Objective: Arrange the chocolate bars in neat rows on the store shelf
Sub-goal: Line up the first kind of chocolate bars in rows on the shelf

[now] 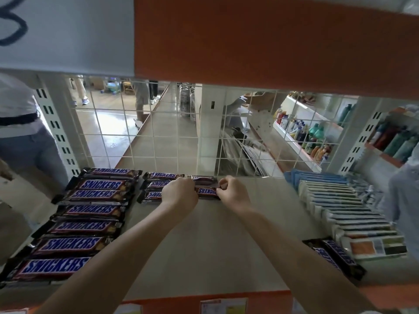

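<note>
Shelf [204, 245] ahead, one full row of bars [86, 214] down its left side. I'm building the second row [158, 185] at the back. My left hand [179, 191] curls over the front bar [207, 191], my right hand [229, 189] pinches its end to square it up. Spare bars [335, 257] wait near right, beside the blue packets [335, 200]; nothing blocks me.

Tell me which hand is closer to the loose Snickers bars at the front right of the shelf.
Right. The right hand is at the back, nearer the loose Snickers bars; the left hand is farther left.
</note>
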Available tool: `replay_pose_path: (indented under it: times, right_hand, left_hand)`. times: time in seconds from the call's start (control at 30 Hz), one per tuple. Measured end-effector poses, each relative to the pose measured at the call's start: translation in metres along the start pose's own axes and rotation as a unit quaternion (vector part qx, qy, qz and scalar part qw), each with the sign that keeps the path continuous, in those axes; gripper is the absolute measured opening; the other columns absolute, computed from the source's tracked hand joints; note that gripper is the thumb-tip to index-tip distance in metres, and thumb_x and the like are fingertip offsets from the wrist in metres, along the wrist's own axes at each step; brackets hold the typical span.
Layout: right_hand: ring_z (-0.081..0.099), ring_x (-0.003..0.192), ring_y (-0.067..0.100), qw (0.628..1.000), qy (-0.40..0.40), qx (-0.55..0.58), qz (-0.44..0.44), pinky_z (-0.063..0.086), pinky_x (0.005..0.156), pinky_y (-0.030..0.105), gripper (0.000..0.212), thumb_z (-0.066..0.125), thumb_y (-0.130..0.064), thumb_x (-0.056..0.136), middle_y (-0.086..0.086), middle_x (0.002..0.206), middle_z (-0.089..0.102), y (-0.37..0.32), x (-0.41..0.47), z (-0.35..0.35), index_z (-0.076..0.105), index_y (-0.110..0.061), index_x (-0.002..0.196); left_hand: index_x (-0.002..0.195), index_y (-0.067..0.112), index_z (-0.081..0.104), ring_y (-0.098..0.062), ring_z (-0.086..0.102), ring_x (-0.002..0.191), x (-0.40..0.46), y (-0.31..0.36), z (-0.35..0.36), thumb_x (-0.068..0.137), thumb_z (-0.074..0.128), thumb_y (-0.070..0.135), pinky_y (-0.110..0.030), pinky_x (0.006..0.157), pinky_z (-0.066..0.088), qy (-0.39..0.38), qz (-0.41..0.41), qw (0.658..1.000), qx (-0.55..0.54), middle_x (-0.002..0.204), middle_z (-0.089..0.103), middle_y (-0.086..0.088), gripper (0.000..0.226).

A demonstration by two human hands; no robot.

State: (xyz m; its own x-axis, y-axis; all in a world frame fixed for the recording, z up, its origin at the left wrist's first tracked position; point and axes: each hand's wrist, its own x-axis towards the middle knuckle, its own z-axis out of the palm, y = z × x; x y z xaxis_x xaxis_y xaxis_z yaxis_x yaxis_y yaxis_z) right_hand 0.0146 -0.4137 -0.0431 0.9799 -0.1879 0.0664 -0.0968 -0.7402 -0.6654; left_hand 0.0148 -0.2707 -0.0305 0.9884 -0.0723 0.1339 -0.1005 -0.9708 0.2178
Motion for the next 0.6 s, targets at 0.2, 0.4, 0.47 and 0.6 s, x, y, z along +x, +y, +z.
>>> replay_pose_path:
  times: [0.2, 0.4, 0.47, 0.6]
  right_hand:
    - [0.06, 0.099, 0.029, 1.0, 0.004, -0.018, -0.009, 0.047, 0.084, 0.033, 0.021, 0.059, -0.016, 0.087, 0.012, 0.103, 0.066, -0.003, 0.008, 0.004, 0.058, -0.007, 0.105]
    - [0.06, 0.1, 0.029, 1.0, 0.012, -0.019, -0.009, 0.046, 0.083, 0.032, 0.02, 0.058, -0.019, 0.087, 0.013, 0.103, 0.066, -0.003, 0.011, 0.007, 0.058, -0.008, 0.104]
    - [0.06, 0.1, 0.03, 1.0, 0.013, -0.022, -0.008, 0.046, 0.083, 0.032, 0.02, 0.058, -0.019, 0.087, 0.013, 0.103, 0.066, -0.002, 0.012, 0.008, 0.058, -0.008, 0.104]
    - [0.059, 0.1, 0.029, 0.999, 0.014, -0.037, -0.012, 0.045, 0.082, 0.032, 0.02, 0.057, -0.02, 0.089, 0.012, 0.104, 0.066, -0.003, 0.012, 0.009, 0.058, -0.008, 0.105]
  left_hand:
    - [0.098, 0.011, 0.065, -0.028, 0.062, 0.097, 0.012, 0.0, 0.002, 0.087, 0.048, 0.013, -0.03, 0.065, 0.038, 0.005, 0.014, 0.999, 0.046, 0.103, 0.066, -0.009, 0.02]
    - [0.098, 0.011, 0.065, -0.028, 0.062, 0.096, 0.015, -0.003, 0.007, 0.089, 0.048, 0.016, -0.03, 0.064, 0.038, 0.018, 0.013, 0.998, 0.053, 0.102, 0.066, -0.008, 0.019]
    - [0.098, 0.012, 0.065, -0.027, 0.062, 0.096, 0.015, -0.002, 0.008, 0.09, 0.048, 0.016, -0.029, 0.063, 0.038, 0.021, 0.012, 0.998, 0.058, 0.101, 0.066, -0.007, 0.019]
    - [0.099, 0.013, 0.065, -0.025, 0.063, 0.095, 0.014, -0.002, 0.01, 0.09, 0.048, 0.016, -0.029, 0.061, 0.038, 0.029, 0.026, 0.995, 0.087, 0.101, 0.067, -0.006, 0.02]
